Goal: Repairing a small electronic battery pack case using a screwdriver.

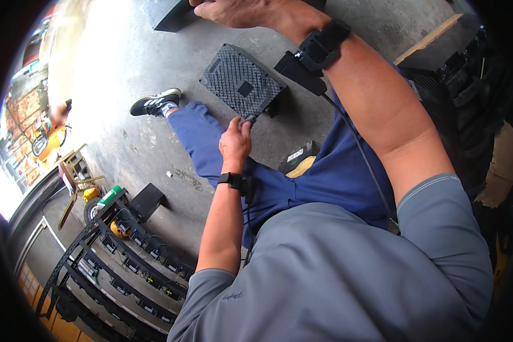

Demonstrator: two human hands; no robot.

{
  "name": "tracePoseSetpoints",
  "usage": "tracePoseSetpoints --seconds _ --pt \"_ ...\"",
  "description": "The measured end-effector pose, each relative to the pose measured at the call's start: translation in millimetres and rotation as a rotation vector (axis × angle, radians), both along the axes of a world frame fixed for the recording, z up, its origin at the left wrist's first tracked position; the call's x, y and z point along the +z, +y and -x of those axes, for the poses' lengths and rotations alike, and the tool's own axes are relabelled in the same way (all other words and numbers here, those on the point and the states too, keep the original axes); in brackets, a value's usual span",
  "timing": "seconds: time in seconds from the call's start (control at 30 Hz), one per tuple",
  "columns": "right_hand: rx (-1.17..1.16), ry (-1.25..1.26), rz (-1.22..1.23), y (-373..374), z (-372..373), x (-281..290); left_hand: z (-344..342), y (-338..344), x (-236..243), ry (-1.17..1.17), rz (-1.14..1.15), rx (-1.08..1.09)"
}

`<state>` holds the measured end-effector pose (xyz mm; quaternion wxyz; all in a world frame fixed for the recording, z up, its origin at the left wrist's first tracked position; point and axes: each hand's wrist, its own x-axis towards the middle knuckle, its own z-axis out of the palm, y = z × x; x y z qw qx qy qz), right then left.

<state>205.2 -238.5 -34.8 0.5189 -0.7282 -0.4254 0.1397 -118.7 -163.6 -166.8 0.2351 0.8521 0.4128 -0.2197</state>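
A black box (225, 85) with a ridged top and a small smooth square in its middle rests on the concrete floor between my legs. My left hand (235, 142) pinches the box's near corner between thumb and fingers. Beyond the box, at the top edge, my right hand (233, 10) is partly cut off by the picture. Its visible fingers are curled, and what they hold, if anything, is hidden. Just left of those fingers lies another dark box (173, 16) with a grey upper face.
A dark block with a label (302, 157) lies by my thigh. At lower left stands a black rack (114, 259) bearing several small devices, with a green bottle (109, 195) and a dark box (147, 202) beside it. A chair (74, 182) stands past it. Cardboard (499, 165) is at right.
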Motion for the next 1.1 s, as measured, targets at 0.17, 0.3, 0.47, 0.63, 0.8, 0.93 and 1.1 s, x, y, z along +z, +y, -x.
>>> tracePoseSetpoints --seconds 0.17,0.3,0.47,0.63,0.8,0.93,1.1 --pt "-0.029 -0.035 -0.030 -5 -2 0 0 -7 4 -0.267 -0.246 -0.280" --pt "-0.019 -0.005 0.018 -2 -5 2 -8 -3 4 -0.140 -0.148 -0.114" --pt "-0.029 -0.026 0.005 0 -6 -4 -17 -1 8 -0.021 0.038 -0.048" --pt "-0.033 -0.048 -0.014 2 -8 -7 -14 -5 4 -0.356 -0.276 -0.282" --pt "-0.018 -0.005 -0.009 3 -6 -5 -18 2 10 -0.050 -0.093 -0.030" --pt "-0.003 -0.056 -0.055 0 -8 -7 -8 7 -7 -0.057 -0.106 -0.140" --pt "-0.026 -0.049 -0.033 1 -9 -7 -6 -1 7 -0.192 -0.151 -0.293"
